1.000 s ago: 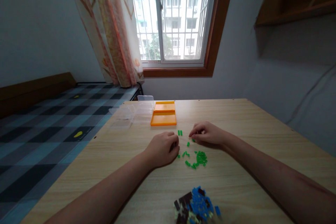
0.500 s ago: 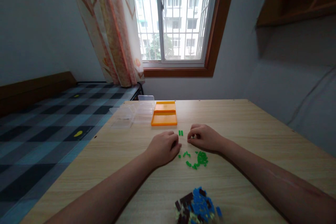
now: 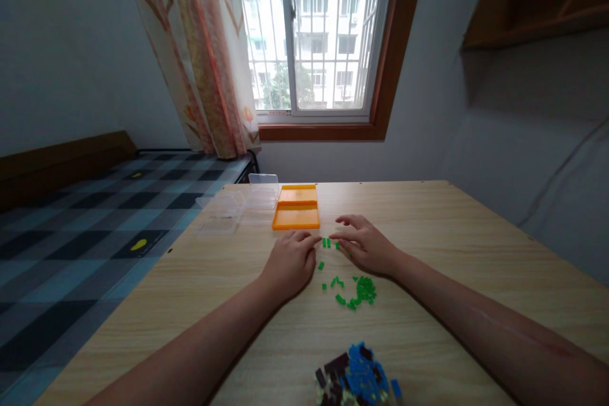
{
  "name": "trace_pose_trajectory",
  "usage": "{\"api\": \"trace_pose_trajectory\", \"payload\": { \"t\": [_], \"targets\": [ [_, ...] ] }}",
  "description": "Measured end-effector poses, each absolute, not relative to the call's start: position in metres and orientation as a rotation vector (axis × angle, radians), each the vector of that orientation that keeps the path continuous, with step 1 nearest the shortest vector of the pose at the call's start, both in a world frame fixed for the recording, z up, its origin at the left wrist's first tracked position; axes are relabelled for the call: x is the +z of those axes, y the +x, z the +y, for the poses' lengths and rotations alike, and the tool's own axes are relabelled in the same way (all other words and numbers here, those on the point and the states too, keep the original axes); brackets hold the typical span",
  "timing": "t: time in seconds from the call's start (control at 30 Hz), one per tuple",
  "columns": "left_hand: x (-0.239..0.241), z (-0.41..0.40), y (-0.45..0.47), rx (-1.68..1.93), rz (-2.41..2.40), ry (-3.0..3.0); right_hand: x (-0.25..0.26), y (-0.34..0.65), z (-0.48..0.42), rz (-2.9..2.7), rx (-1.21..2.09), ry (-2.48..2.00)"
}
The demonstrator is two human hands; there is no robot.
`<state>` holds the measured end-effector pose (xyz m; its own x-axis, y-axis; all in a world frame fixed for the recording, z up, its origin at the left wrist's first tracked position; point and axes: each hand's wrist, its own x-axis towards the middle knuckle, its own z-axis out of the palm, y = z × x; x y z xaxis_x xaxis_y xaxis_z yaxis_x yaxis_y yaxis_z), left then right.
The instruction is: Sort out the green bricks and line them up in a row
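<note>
Bricks in blue and brown (image 3: 364, 373) heap nearest; green bricks (image 3: 365, 290) pile beyond. Left hand (image 3: 291, 266), index extended, grip unclear, nears a green brick pair (image 3: 328, 243); right hand (image 3: 364, 245), fingers spread, another. Tabletop (image 3: 457, 247) widens rightward; orange tray (image 3: 297, 217) sits before the far edge.

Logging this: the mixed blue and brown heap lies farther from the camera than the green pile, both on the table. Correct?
One slip: the mixed heap lies nearer the camera than the green pile, as the head view shows. Both are on the table.
</note>
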<state>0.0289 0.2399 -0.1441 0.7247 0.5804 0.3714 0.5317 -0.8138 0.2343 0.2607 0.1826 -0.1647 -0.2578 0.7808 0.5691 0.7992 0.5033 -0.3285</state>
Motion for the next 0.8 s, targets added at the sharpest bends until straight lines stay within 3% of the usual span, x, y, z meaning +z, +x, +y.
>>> {"api": "trace_pose_trajectory", "payload": {
  "t": [0.8],
  "targets": [
    [-0.1478, 0.2418, 0.0276, 0.688, 0.865, 2.832, -0.1643, 0.2557, 0.1801, -2.125, -0.090, -1.299]
  ]
}}
